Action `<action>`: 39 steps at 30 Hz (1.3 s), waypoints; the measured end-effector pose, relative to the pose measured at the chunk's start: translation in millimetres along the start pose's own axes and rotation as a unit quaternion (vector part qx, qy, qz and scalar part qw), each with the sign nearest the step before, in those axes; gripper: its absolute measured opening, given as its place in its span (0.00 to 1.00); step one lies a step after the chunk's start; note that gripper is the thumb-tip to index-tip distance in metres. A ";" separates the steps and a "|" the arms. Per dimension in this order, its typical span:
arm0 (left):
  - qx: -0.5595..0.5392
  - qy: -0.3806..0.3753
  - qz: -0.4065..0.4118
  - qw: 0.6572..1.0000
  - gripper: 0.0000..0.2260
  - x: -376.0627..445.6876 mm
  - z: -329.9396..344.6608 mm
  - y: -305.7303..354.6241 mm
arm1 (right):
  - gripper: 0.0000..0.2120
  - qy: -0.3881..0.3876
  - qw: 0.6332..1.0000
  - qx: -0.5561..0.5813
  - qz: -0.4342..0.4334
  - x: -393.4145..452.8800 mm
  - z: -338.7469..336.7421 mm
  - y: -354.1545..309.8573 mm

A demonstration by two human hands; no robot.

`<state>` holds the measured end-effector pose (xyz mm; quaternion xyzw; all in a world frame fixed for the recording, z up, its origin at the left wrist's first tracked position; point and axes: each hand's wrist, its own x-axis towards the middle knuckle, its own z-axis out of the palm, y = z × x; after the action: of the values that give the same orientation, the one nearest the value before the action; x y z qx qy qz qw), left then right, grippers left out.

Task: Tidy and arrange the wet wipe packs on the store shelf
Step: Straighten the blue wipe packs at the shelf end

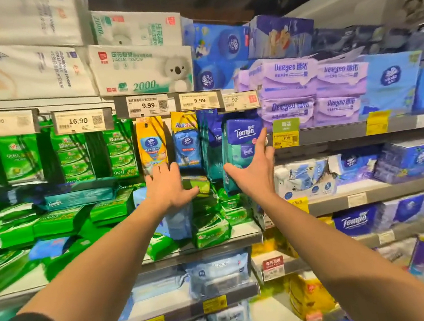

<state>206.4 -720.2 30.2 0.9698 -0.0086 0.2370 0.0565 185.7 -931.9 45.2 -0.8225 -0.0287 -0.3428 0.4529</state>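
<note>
Spread and holding nothing, the right hand (254,168) lies flat against the hanging blue Tempo pack (242,147), thumb below it and forefinger up its right edge. Left of that pack, the left hand (168,187) reaches with straight fingers, fingertips at the yellow hanging pack (151,145), thumb near a small green pack (198,185).

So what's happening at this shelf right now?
A person is tidying wet wipe packs on a store shelf, both arms stretched forward. The left hand lies with fingers spread over a small green pack just below the hanging orange pack. The right hand is open against the hanging Tempo pack, thumb under it and fingers up its right side. The green packs to the left lie in a loose, untidy heap.
</note>
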 end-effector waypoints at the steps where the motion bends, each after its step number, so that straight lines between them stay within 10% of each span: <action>1: 0.005 0.002 -0.005 1.000 0.37 -0.4 -0.4 -3.9 | 0.57 -0.007 1.000 0.003 0.005 0.3 3.1 2.0; 39: 0.021 0.002 -0.019 1.000 0.36 -7.1 8.3 -35.2 | 0.57 -0.017 0.996 -0.080 0.019 12.2 24.8 7.3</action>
<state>205.5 -686.3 15.8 0.9702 0.0147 0.2383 0.0408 210.9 -920.5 38.3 -0.8621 0.0073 -0.3214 0.3917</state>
